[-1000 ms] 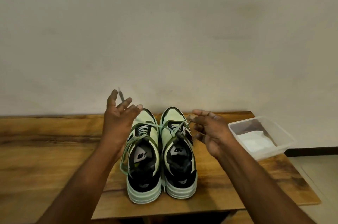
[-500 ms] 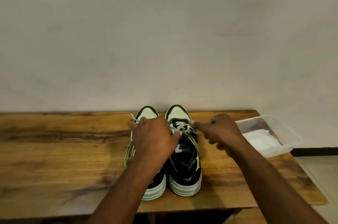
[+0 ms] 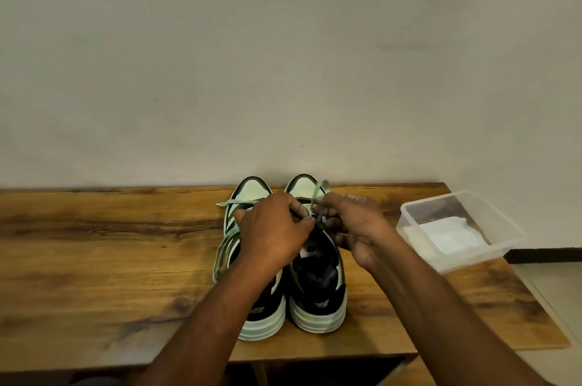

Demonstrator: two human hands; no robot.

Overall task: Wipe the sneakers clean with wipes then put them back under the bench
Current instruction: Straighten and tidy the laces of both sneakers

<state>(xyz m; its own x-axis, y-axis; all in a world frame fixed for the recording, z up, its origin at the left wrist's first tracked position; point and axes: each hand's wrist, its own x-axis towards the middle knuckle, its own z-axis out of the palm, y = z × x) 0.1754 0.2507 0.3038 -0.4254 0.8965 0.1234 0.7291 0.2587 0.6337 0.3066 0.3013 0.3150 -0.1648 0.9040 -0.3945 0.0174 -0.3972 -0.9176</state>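
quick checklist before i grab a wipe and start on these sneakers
1. Both sneakers on the bench, side by side, toes to the wall: ok.
2. Laces dealt with: not ok, the left hand and right hand each have a grip on the right sneaker's laces.
3. A hand free for a wipe: not ok.
4. Wipes in the clear tub to the right: ok.
5. Tub uncovered: ok, no lid on it.
6. Dirt on the uppers: cannot tell, hands cover them.

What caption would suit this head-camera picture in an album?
Both hands, left hand and right hand, work a sneaker's laces on a wooden bench.
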